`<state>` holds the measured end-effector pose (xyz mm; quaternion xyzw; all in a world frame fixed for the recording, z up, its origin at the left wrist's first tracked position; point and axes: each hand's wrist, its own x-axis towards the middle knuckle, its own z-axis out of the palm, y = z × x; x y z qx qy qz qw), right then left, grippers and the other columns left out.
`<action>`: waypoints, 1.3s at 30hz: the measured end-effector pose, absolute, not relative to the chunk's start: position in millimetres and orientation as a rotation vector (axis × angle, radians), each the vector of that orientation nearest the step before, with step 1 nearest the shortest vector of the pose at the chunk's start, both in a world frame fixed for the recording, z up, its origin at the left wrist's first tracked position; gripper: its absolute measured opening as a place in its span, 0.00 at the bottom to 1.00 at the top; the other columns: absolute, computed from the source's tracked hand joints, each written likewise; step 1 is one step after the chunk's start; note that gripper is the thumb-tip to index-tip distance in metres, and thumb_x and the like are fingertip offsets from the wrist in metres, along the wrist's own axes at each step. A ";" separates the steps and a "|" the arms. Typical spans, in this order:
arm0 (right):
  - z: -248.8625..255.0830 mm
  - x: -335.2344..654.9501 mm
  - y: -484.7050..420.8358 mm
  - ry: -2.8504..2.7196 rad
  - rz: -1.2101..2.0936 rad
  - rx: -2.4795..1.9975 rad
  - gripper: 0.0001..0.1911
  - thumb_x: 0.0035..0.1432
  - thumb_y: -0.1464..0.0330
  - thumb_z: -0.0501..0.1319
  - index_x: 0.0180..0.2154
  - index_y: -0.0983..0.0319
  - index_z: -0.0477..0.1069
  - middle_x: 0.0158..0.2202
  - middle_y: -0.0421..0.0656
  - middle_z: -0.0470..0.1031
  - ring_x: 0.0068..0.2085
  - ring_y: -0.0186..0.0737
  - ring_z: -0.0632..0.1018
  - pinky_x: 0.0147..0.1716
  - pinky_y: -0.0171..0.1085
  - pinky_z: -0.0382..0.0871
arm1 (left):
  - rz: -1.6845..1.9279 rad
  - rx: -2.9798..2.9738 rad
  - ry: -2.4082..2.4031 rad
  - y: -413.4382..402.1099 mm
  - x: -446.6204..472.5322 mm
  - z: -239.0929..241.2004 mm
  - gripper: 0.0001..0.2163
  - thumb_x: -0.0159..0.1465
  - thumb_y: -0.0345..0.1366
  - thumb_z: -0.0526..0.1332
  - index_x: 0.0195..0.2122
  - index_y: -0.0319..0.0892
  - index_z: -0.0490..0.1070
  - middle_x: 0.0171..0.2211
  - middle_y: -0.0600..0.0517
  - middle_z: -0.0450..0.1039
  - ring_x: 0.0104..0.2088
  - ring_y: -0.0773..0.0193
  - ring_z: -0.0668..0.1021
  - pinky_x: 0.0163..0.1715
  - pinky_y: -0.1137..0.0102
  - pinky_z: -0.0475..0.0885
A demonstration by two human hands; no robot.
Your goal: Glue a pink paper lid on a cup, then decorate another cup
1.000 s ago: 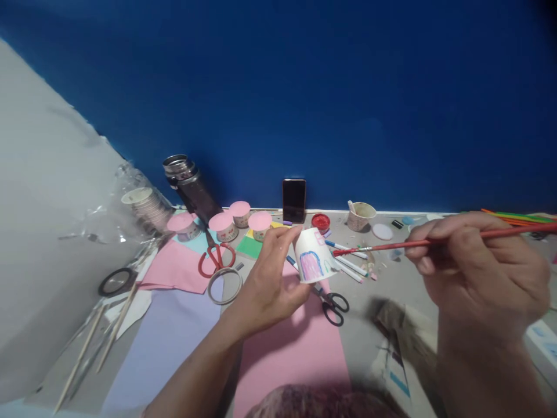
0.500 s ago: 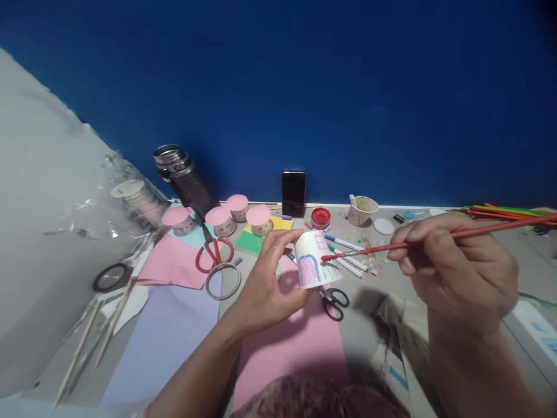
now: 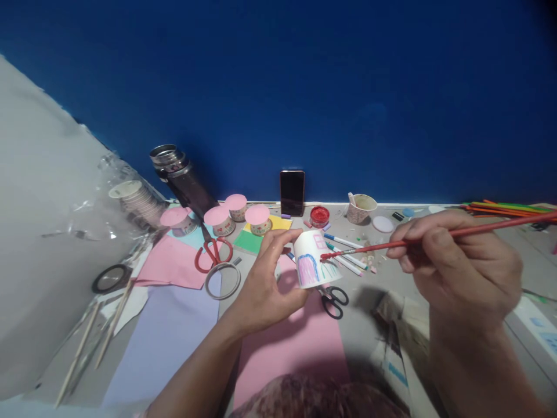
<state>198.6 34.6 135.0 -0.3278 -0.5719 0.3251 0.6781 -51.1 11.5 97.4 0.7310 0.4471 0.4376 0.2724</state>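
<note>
My left hand (image 3: 270, 281) grips a white paper cup (image 3: 310, 244) turned upside down and tilted, fingers on its top and thumb near the rim. Drawn on the cup are a pink door with a blue arch, a pink window and green strokes. In my right hand (image 3: 456, 261) is a red paintbrush (image 3: 383, 247), pinched between thumb and fingers. Its red-tipped bristles meet the cup's side, right of the arch. Behind the cup stands an open pot of red paint (image 3: 319, 216). Several markers (image 3: 343, 241) lie beside the cup.
Black-handled scissors (image 3: 334, 302) and pink paper (image 3: 291, 354) lie under the hands. Left are red-handled scissors (image 3: 213, 255), tape rolls (image 3: 223, 281), pink-topped cups (image 3: 257, 219), a flask (image 3: 185, 183) and stacked cups (image 3: 137, 203). A phone (image 3: 292, 193) leans on the blue wall. A small cup (image 3: 361, 209) stands right.
The brush and cup have barely moved; the bristles stay at the cup's side. The whole view has shifted very slightly.
</note>
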 end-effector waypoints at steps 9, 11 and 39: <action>133.9 203.9 31.7 -1.301 0.719 -0.755 0.07 0.66 0.67 0.68 0.34 0.61 0.81 0.29 0.44 0.80 0.25 0.38 0.78 0.18 0.36 0.67 | 1.186 1.980 1.198 9.2 -45.4 98.5 0.33 0.58 0.29 0.68 0.65 0.50 0.63 0.61 0.44 0.68 0.63 0.49 0.72 0.61 0.53 0.73; 134.6 204.2 32.0 -1.275 0.688 -0.726 0.07 0.66 0.67 0.67 0.34 0.61 0.81 0.29 0.44 0.79 0.25 0.37 0.78 0.17 0.36 0.66 | 1.193 1.980 1.195 8.5 -44.3 98.8 0.33 0.58 0.28 0.68 0.65 0.50 0.63 0.61 0.44 0.68 0.63 0.49 0.72 0.60 0.54 0.74; 137.5 199.0 29.3 -1.263 0.676 -0.731 0.07 0.65 0.68 0.68 0.33 0.61 0.81 0.29 0.44 0.79 0.24 0.37 0.78 0.15 0.35 0.66 | 1.201 1.992 1.175 9.2 -50.4 95.8 0.33 0.59 0.29 0.68 0.65 0.50 0.63 0.62 0.44 0.67 0.64 0.49 0.71 0.59 0.55 0.74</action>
